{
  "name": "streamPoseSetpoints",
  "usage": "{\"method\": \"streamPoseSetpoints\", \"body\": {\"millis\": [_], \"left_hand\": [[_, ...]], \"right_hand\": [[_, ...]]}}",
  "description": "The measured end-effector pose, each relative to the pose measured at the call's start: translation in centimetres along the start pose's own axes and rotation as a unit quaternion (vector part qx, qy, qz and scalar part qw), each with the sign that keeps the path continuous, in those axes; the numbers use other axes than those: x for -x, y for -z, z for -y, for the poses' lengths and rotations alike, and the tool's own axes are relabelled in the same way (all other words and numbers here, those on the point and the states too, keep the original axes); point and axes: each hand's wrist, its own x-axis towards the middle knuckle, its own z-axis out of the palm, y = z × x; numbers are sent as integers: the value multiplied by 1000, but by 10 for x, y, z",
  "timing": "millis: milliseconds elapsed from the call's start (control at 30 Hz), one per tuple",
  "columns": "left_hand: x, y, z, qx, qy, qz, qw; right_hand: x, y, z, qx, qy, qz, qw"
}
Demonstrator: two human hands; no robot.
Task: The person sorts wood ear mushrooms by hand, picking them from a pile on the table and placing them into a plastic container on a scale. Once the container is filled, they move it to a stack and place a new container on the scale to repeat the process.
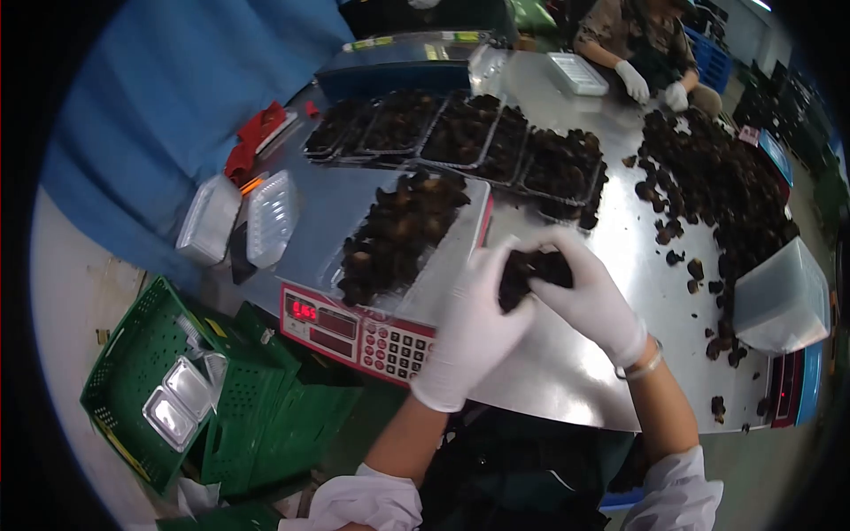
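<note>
Both my hands wear white gloves and meet over the table's near part, right of the scale. My left hand (482,323) and my right hand (589,296) are closed around a dark clump of dried pieces (531,270). Beside my left hand, a clear tray filled with dark brown dried pieces (403,232) rests on the scale (350,332), whose red display is lit. Behind it stand several filled clear trays (465,128) in a row. A large loose pile of the same pieces (708,177) spreads over the right side of the metal table (549,376).
Empty clear trays (270,219) stand left of the scale. Green crates (239,407) are at the lower left. A translucent container (781,296) stands at the right edge near another scale (785,389). Across the table sits a co-worker with gloved hands (633,81), near a white tray stack (577,74).
</note>
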Motion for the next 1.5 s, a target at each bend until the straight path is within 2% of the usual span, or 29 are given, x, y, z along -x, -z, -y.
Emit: {"method": "streamPoseSetpoints", "body": {"millis": [33, 100, 133, 233, 300, 333, 400, 433, 467, 533, 600, 667, 700, 867, 933, 1033, 1067, 1200, 1267, 1333, 1400, 1433, 1467, 1500], "left_hand": [[-8, 25, -5, -44, 4, -11, 999], [-21, 67, -5, -79, -11, -63, 995], [-28, 87, 0, -161, -3, -79, 984], [-38, 128, 18, -191, 17, -85, 978], [-40, 140, 38, -287, 2, -39, 957], [-39, 139, 31, -299, 91, 21, 950], [-29, 131, 42, -300, 86, 37, 949], [-26, 131, 45, -297, 98, 58, 948], [-25, 133, 47, -292, 99, 55, 950], [-23, 138, 44, -264, 71, 40, 961], [-24, 151, 45, -241, 38, 29, 969], [-22, 164, 44, -152, 109, 46, 981], [-20, 168, 49, -78, 118, 33, 989], [-16, 191, 54, -31, 139, -15, 990], [-14, 200, 61, 5, 128, -74, 989], [-15, 226, 76, 38, 149, -117, 981], [-15, 237, 83, 14, 158, -131, 979], [-21, 275, 133, -73, 202, -177, 960], [-31, 290, 178, -116, 209, -185, 953], [-44, 298, 225, -283, 225, -180, 915], [-57, 301, 271, -378, 191, -154, 893], [-66, 302, 284, -384, 214, -108, 891], [-72, 300, 292, -390, 240, -63, 887], [-77, 293, 280, -414, 261, -33, 871]], "right_hand": [[-25, -9, 4, -26, 69, 21, 997], [-70, -32, 13, -38, 147, 46, 987], [-91, -43, 18, -52, 138, 76, 986], [-137, -65, 19, 21, 185, 96, 978], [-158, -75, 8, 175, 214, 185, 943], [-162, -79, 3, 176, 217, 187, 942], [-166, -79, -5, 175, 202, 202, 942], [-169, -75, -7, 182, 268, 174, 930], [-170, -70, -10, 185, 268, 178, 929], [-165, -60, 8, 43, 120, 192, 973], [-164, -58, 8, 14, 82, 190, 978], [-162, -54, 10, -37, 25, 202, 978], [-162, -55, 10, -61, 24, 193, 979], [-164, -54, 12, -110, 24, 165, 980], [-168, -56, 9, -55, 17, 199, 978], [-166, -56, 12, 13, 32, 197, 980], [-164, -54, 15, 48, 40, 195, 979], [-147, -25, 27, -64, 31, 125, 990], [-122, -11, 34, -119, -55, 91, 987], [-100, 12, 5, -153, -80, 96, 980], [-69, 25, -17, -184, -120, 64, 973], [-51, 32, -23, -210, -182, 31, 960], [-31, 46, -44, -261, -198, 24, 944], [-10, 52, -53, -266, -246, -36, 931]]}}
